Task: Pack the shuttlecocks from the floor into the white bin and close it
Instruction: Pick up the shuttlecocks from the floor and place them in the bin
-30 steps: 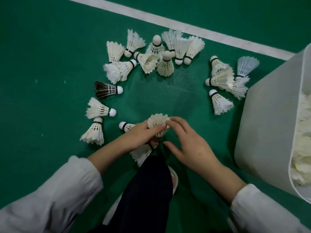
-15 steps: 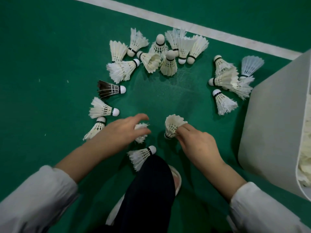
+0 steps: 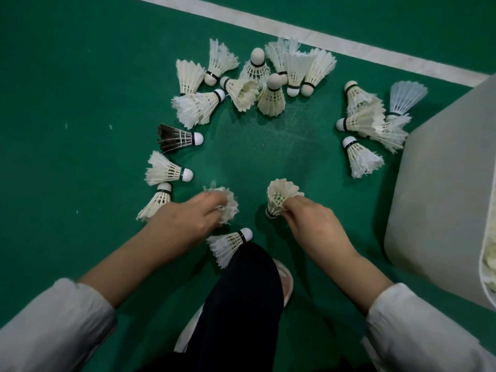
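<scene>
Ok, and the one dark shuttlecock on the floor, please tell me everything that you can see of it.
The dark shuttlecock lies on its side on the green floor, at the left of the ring of white shuttlecocks. Its feathers look black-brown and slightly ragged at the edge, with pale thread rows across the quills. A black band joins them to a rounded white cap, which points right, toward the middle of the ring. It touches only the floor.

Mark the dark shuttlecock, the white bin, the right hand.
dark shuttlecock (image 3: pixel 174 138): head view, on its feather skirt.
white bin (image 3: pixel 440 197): head view, on its outer side wall.
right hand (image 3: pixel 314 224): head view, on the back of the hand.
</scene>
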Demonstrator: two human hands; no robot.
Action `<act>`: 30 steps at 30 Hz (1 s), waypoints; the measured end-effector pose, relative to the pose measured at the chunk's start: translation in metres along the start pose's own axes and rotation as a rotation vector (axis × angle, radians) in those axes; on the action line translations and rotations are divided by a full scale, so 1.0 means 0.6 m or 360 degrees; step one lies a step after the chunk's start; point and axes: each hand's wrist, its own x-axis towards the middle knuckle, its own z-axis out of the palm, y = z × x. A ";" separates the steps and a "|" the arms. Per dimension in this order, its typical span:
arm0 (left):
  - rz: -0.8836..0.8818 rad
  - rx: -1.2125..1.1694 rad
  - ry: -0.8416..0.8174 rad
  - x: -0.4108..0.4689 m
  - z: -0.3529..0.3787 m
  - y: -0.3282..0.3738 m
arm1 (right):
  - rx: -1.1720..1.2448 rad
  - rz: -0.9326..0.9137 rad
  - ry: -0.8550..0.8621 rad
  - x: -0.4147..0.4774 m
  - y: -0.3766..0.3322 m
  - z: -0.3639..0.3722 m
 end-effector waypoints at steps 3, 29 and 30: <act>-0.0288 -0.0177 -0.0117 -0.028 0.010 0.008 | -0.0002 -0.0002 0.0009 -0.004 -0.003 0.000; -0.0327 -0.0439 0.0427 0.226 -0.196 0.151 | -0.0144 -0.0091 0.0703 -0.219 0.089 -0.362; -0.0283 -0.0501 0.0469 0.242 -0.215 0.170 | -0.0093 0.0005 0.0768 -0.247 0.106 -0.378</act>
